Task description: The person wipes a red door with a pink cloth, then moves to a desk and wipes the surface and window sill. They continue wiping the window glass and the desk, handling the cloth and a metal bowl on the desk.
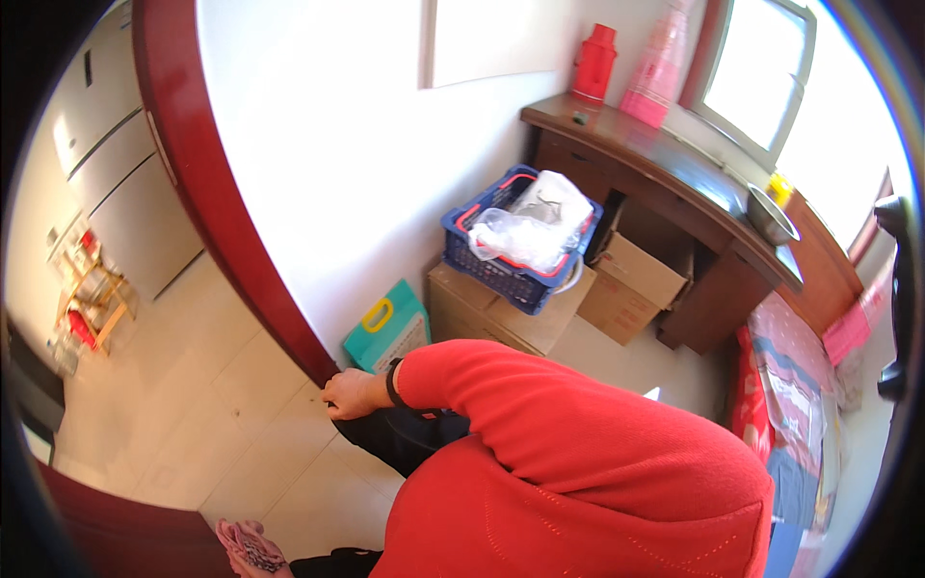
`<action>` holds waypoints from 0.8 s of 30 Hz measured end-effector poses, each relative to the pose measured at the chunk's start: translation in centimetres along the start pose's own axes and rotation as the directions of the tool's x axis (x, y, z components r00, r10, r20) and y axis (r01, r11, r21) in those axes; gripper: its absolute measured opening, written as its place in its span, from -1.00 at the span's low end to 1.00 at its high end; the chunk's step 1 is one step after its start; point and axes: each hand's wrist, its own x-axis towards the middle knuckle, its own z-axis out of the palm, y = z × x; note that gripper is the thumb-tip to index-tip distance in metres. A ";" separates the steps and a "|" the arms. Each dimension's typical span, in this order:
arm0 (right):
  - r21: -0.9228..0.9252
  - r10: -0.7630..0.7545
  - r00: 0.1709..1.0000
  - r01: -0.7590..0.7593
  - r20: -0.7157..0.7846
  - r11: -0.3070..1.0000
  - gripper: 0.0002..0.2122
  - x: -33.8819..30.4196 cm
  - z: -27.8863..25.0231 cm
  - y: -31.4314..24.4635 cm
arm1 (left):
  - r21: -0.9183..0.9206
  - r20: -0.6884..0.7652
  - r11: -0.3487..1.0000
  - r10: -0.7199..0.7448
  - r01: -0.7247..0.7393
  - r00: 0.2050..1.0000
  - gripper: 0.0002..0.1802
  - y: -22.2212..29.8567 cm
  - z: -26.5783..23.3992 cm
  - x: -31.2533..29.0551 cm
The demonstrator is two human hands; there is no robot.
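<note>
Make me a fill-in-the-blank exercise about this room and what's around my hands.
1. Your left hand holds a patterned ____ cloth.
2. A black band circles your ____ wrist.
3. The blue basket rests on a cardboard ____.
4. The thermos on the desk is coloured ____.

Missing words: pink; right; box; red.

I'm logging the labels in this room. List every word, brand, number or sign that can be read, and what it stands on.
None can be read.
Teal package with yellow handle: print on its pale panel, too small and blurred.
Open cardboard box: any marks too faint to read.
</note>
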 end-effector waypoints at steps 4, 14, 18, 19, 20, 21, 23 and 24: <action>0.004 0.051 0.998 -0.051 0.039 0.999 -0.68 -1.1 -1.3 -0.1 | -0.265 -0.044 0.943 -0.222 0.203 0.974 -0.71 -0.3 1.7 2.1; 0.006 0.169 0.985 -0.169 -0.022 0.986 -0.72 -3.3 -1.5 0.5 | -0.109 -0.096 0.988 -0.120 0.110 0.988 -0.70 -2.9 5.1 4.2; 0.028 0.189 0.982 -0.188 -0.027 0.982 -0.70 -3.9 -1.7 0.8 | -0.050 -0.317 0.943 -0.328 0.330 0.890 -0.40 -3.0 2.4 4.6; 0.034 0.189 0.982 -0.188 -0.028 0.982 -0.69 -4.0 -1.8 0.8 | -0.034 -0.193 0.963 -0.268 0.266 0.944 -0.32 -3.2 1.9 4.4; 0.040 0.188 0.982 -0.187 -0.032 0.982 -0.68 -4.1 -1.9 0.8 | -0.028 -0.063 0.980 -0.200 0.198 0.978 -0.25 -3.6 1.3 4.0; 0.043 0.190 0.981 -0.189 -0.031 0.981 -0.68 -4.3 -2.0 0.8 | -0.023 -0.153 0.968 -0.251 0.250 0.956 -0.23 -3.7 0.7 3.8; 0.046 0.183 0.982 -0.181 -0.047 0.982 -0.68 -4.6 -2.1 0.8 | -0.021 -0.333 0.935 -0.340 0.353 0.880 -0.19 -3.9 -0.8 3.6; 0.050 0.181 0.982 -0.178 -0.054 0.983 -0.68 -4.7 -2.2 0.8 | 0.026 -0.264 0.928 -0.351 0.370 0.898 -0.21 -3.9 -1.7 3.9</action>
